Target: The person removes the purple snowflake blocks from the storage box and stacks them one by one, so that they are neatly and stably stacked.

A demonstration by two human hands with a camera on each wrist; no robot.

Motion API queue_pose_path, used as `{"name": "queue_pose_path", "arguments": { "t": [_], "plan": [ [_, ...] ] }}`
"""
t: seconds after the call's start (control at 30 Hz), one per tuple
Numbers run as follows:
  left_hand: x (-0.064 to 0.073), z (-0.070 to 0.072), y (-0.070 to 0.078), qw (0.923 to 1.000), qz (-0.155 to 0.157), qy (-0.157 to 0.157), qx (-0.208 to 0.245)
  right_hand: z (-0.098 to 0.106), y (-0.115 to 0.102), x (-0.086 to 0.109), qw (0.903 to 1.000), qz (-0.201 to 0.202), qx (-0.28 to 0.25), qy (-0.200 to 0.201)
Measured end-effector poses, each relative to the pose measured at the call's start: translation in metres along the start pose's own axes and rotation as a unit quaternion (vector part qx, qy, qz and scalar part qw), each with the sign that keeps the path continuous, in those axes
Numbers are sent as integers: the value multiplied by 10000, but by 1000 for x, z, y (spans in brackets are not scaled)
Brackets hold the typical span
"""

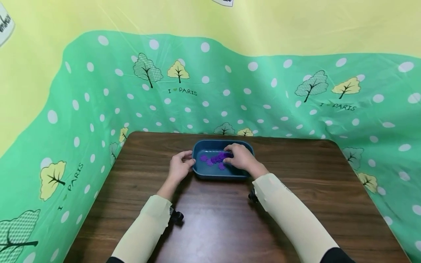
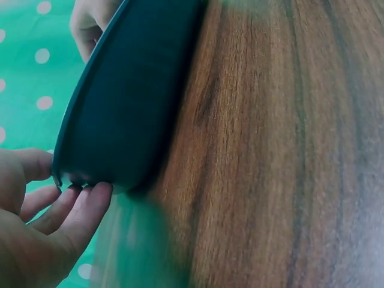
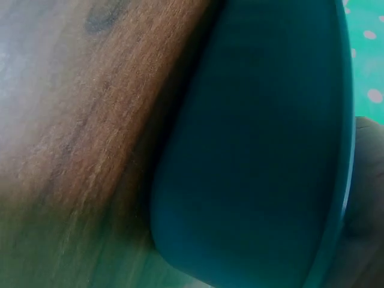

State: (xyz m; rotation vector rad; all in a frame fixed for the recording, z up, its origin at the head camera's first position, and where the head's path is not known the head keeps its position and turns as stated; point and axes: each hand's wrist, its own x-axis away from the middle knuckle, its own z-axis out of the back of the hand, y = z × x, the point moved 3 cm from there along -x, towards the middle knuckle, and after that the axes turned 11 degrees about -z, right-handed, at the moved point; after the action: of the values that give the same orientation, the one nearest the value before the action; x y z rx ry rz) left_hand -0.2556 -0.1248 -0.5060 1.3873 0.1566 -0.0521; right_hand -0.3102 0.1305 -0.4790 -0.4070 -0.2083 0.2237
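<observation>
A dark blue rectangular tray (image 1: pixel 219 177) stands near the far edge of the table, and its outer wall fills much of both wrist views. Several small purple pieces (image 1: pixel 217 158) lie on its floor; their exact kind is too small to make out. My left hand (image 1: pixel 179 166) holds the tray's left end, thumb at the rim and fingers against the outer wall (image 2: pixel 123 114). Reaching over the near rim, my right hand (image 1: pixel 242 157) is inside the tray at the right, thumb and fingers apart beside the purple pieces. In the right wrist view the tray wall hides its fingers.
The brown wood-grain table (image 1: pixel 210 219) extends around the tray. Behind and beside it hangs a green and yellow cloth (image 1: pixel 227 80) with white dots and printed trees. A small black device (image 1: pixel 176 217) is worn at the left wrist, another (image 1: pixel 253 195) at the right.
</observation>
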Motion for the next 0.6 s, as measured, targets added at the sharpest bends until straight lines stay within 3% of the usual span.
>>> {"name": "queue_pose_path", "arguments": {
  "t": [0.6],
  "plan": [
    [1,0,-5,9986,368,-240,287,-14,6,-14,9991,-177,377,-98]
  ]
}}
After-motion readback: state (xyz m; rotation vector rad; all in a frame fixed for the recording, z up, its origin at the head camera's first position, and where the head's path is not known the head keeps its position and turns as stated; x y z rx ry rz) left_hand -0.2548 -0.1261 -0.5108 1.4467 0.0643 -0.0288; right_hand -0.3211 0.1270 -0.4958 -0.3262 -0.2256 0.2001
